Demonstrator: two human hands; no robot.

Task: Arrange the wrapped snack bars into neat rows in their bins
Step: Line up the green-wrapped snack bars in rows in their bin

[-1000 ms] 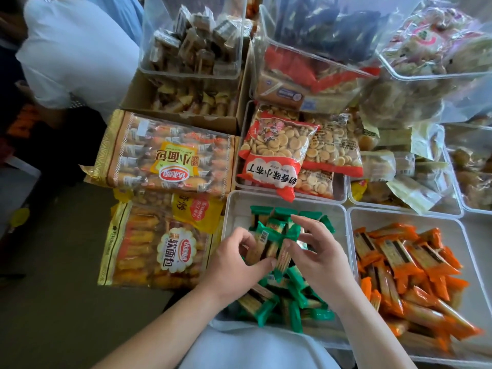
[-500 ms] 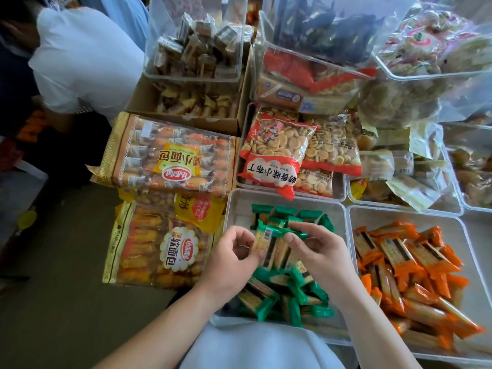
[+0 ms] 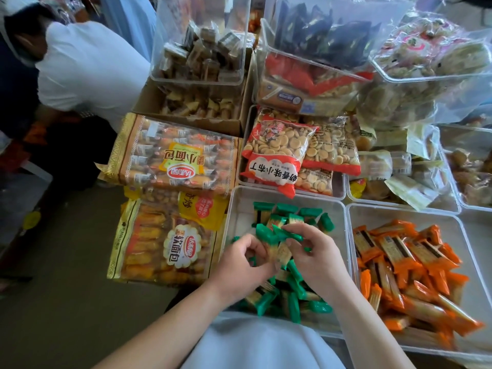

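**Desk:** What is going on over the bins?

**Photographer:** A person is gathering a small bunch of green bars (image 3: pixel 269 235) just above the clear bin (image 3: pixel 235 209). The left hand (image 3: pixel 241 262) is pinching the bunch's lower ends with curled fingers (image 3: pixel 255 245). The right hand (image 3: pixel 316 259) is closing on the upper wrappers from the other side.

**Desk:** And the other bars?

**Photographer:** A short far row (image 3: pixel 287 209) is standing along the bin's back. A loose heap (image 3: pixel 290 296) is lying at the near end, under the wrists. The orange bars (image 3: pixel 399 262) are sitting jumbled in the neighbouring bin (image 3: pixel 352 217).

**Desk:** What is threatening the job?

**Photographer:** The bunch is fanning out unevenly, and the wrappers are looking slick. If either pinch loosens, I judge that bars could be sliding free and dropping onto the far row, knocking it askew. Setting the bunch down crooked could be pushing that row out of line too. A stray bar could also be tipping over the shared wall, landing among the orange ones.
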